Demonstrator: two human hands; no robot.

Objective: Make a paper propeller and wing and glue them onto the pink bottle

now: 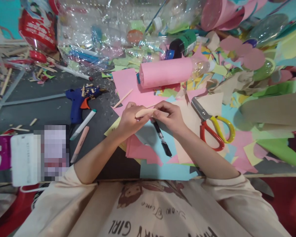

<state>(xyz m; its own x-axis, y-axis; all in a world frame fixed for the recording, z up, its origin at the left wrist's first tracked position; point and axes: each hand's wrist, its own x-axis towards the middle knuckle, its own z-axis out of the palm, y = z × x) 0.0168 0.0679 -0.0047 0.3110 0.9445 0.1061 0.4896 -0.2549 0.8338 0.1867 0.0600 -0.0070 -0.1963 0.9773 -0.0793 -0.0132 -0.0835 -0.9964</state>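
Observation:
Both hands meet over the middle of the paper pile, closed on a small cream paper piece [143, 113] that looks bent or curved. My left hand [132, 118] pinches its left part, and my right hand [171, 115] grips the other end. Beneath them, a black pen [162, 138] lies on light blue paper [148, 135]. Scissors with one red and one yellow handle [207, 121] rest to the right of my right hand. Beyond the hands lies a bottle wrapped in pink paper [166, 72]. A thin wooden stick [123, 98] is near my left hand.
A blue glue gun [76, 102] lies at the left, beside a green-tipped marker [84, 124] and a pink marker [80, 144]. A phone [55, 151] sits by the near edge. Plastic bottles, a green-black bottle [184, 43] and paper scraps crowd the back and right.

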